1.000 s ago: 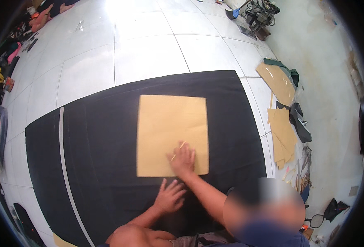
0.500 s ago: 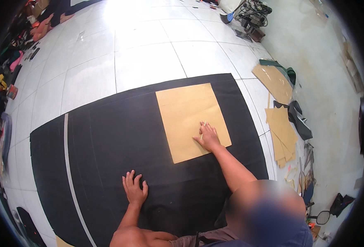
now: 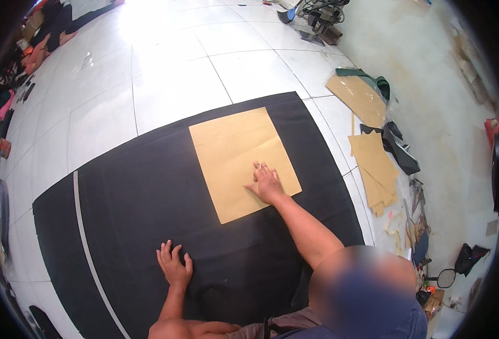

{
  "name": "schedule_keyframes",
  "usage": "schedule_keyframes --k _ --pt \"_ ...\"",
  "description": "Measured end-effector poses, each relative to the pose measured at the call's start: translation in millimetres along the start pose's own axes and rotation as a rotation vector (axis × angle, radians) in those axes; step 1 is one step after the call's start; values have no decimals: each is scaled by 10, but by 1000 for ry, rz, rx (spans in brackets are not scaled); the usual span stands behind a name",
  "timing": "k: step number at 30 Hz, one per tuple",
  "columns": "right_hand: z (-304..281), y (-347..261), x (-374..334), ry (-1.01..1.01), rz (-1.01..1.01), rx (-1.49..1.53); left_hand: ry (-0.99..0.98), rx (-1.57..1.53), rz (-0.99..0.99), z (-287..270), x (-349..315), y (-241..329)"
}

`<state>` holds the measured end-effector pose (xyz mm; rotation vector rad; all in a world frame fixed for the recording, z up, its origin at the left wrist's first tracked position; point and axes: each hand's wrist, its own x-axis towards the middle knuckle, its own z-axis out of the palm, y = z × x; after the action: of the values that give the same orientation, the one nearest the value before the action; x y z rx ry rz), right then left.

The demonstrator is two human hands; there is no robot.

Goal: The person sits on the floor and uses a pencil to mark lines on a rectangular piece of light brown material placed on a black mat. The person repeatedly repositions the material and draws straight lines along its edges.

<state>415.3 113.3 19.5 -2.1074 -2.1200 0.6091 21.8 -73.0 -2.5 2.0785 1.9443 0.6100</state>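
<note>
A rectangular tan card sheet [image 3: 235,152] is lying flat on black cloth [image 3: 142,198], ahead of both hands and rightward of the left one. Its slightly longer sides are running away from the person, their far ends leaning left. The right hand [image 3: 268,185] is the nearer: it is resting on the sheet close to the near right corner, its thumb spreading out to the left, while a slim pale stick [image 3: 260,165] is showing between its fingers; exactly which fingers are gripping it, I cannot tell. The left hand [image 3: 174,268] is resting on the cloth with its fingers spreading apart, holding nothing visible, near the sheet's near left corner but not touching it.

The cloth is spreading across a white tiled floor [image 3: 176,73], a pale strip [image 3: 85,248] crossing its left part. To the right, beside a pale wall [image 3: 424,85], loose tan pieces [image 3: 376,169] and a dark green strip [image 3: 362,73] are lying. Farther off, a dark machine [image 3: 325,17] is standing beyond the cloth.
</note>
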Motion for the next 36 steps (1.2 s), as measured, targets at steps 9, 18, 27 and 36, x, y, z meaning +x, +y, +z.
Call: schedule_keyframes --k 9,18,27,36 --pt "218 -104 -144 158 131 10 9 -19 4 40 22 10" --pt "488 -1148 -1152 44 -33 300 224 -271 -174 -14 -47 -118" --pt "108 -309 -825 458 107 365 -26 14 -560 -260 123 48" --pt "-270 628 -421 229 398 156 -120 -436 -771 23 49 351"
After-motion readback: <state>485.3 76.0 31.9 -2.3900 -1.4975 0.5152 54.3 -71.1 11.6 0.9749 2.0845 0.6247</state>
